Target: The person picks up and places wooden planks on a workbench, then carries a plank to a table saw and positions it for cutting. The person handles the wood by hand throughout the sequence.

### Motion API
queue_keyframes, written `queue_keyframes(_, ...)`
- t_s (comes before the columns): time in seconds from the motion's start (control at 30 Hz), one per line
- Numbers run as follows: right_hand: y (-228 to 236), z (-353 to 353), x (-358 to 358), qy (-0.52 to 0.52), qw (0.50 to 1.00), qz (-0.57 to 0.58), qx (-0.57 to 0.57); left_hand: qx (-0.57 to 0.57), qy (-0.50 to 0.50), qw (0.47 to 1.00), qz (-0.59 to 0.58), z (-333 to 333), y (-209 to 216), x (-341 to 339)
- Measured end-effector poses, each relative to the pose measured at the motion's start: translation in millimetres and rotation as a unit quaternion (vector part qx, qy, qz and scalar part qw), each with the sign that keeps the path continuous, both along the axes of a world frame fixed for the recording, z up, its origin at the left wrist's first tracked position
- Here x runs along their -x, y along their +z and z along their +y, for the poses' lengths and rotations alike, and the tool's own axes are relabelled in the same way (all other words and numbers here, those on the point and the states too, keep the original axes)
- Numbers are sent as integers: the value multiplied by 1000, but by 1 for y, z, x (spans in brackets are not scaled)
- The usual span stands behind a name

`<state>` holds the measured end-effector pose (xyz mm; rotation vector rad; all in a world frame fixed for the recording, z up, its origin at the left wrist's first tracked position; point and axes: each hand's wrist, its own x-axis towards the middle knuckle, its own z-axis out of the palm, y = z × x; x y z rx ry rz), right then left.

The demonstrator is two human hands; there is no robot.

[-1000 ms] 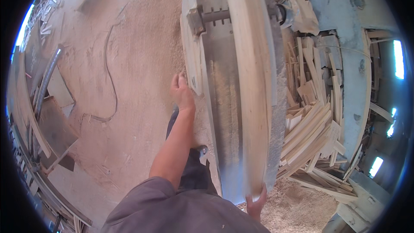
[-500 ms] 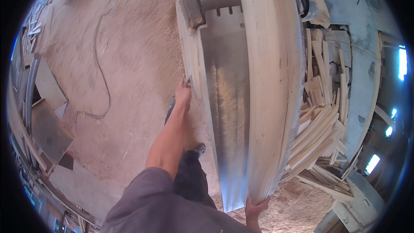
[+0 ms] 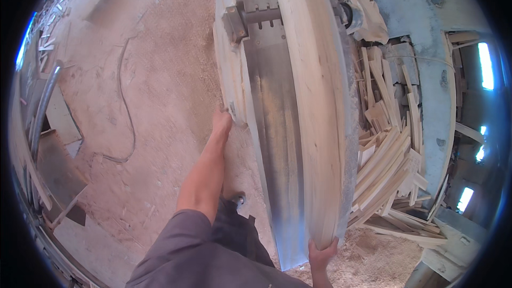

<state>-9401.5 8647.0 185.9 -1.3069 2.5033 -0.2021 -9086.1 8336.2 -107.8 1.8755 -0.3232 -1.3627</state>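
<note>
My right hand (image 3: 322,253) grips the near end of a long pale wooden plank (image 3: 314,128), thumb on one side and fingers on the other. The plank runs along the right side of a narrow metal machine table (image 3: 282,181) strewn with sawdust. A dark cylindrical shaft (image 3: 261,17) crosses that table at a slotted gap. My left arm reaches forward on the left side, and my left hand (image 3: 222,121) is closed beside the lower end of a pale wooden strip (image 3: 228,69). Its fingers are partly hidden, and what they grip cannot be made out.
A heap of thin wooden offcuts (image 3: 386,165) lies to the right. Beyond it runs a pale grey-blue ledge (image 3: 434,101). A dark cable (image 3: 125,90) snakes over the dusty floor (image 3: 165,58). Boards (image 3: 61,165) and a metal pipe (image 3: 48,96) stand at the far left.
The view has shifted, so the machine sits lower and farther left in it. The plank's near end lies slightly farther from the table's near end, with my right hand still on it.
</note>
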Motion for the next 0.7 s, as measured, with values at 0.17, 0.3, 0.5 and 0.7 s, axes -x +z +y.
queue_keyframes(0.17,1,7,8,15,1000,19,13,359,121,921,-86,-9,155,36)
queue_keyframes(0.3,11,22,23,96,993,8,64,400,-110,886,-209,4,271,130)
queue_keyframes(0.5,13,82,61,101,994,-27,19,372,-45,906,-196,15,257,187)
queue_keyframes(0.7,10,88,56,65,995,-37,59,335,116,934,44,41,203,99)
